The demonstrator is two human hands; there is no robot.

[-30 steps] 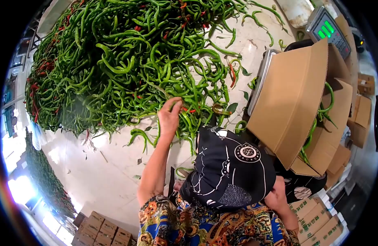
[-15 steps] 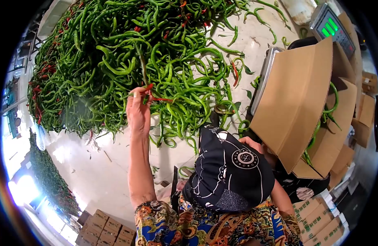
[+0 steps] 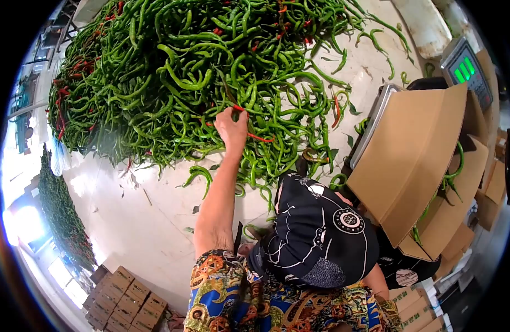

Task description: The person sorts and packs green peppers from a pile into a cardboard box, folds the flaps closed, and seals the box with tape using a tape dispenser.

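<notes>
sleeve (image 3: 217, 279), brightly patterned, one, lies below the left hand (image 3: 231, 128). one bulge of black patterned cloth (image 3: 321, 232) sits to that hand's lower right, covering most of the right hand (image 3: 343, 199); only a little skin shows beyond its edge, so i can't tell how far open it is or what it holds. the left hand is nearly closed, thumb and fingertips pinching one slim red pepper (image 3: 240, 108), its far end hard to make out. a second red pepper (image 3: 260, 137) lies just right of the hand. around and beyond the fingers spreads one big heap of green peppers (image 3: 188, 83), too many to count, cut off at the top. well right of the hand is one open cardboard box (image 3: 401, 157), several green peppers at its flaps, the inside mostly hidden. past it, one scale display (image 3: 466, 69) shows three lit green figures. far left of the hand, one darker heap (image 3: 64, 216) is too blurred to count.
</notes>
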